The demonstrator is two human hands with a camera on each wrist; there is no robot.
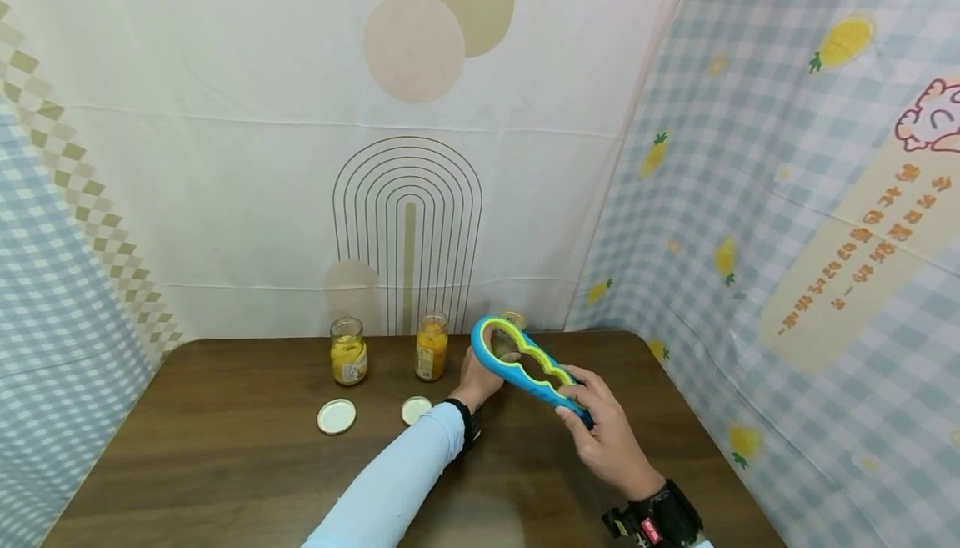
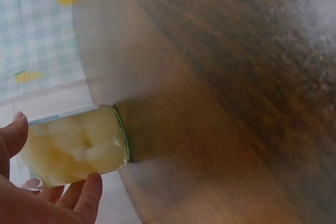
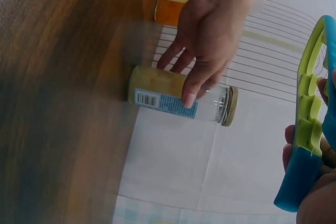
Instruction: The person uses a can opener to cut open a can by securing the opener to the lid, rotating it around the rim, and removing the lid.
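Observation:
My left hand [image 1: 478, 381] grips a glass jar [image 3: 157, 85] of pale round pieces, thumb on one side and fingers on the other. That jar stands upright on the table, its gold lid [image 3: 229, 106] on top; in the left wrist view its lower glass [image 2: 79, 150] shows. My right hand [image 1: 611, 444] holds a blue and green jar opener [image 1: 525, 379] by its handle end. The opener's toothed loop overlaps the jar in the head view, while the right wrist view has it apart from the lid.
Left of the jar stand two lidless jars, one with orange pieces [image 1: 431, 349] and one with yellow pieces [image 1: 348, 364]. A white lid [image 1: 416, 409] and another lid [image 1: 336, 416] lie before them on the brown table [image 1: 225, 465]. Cloth curtains [image 1: 247, 214] hang behind and beside it.

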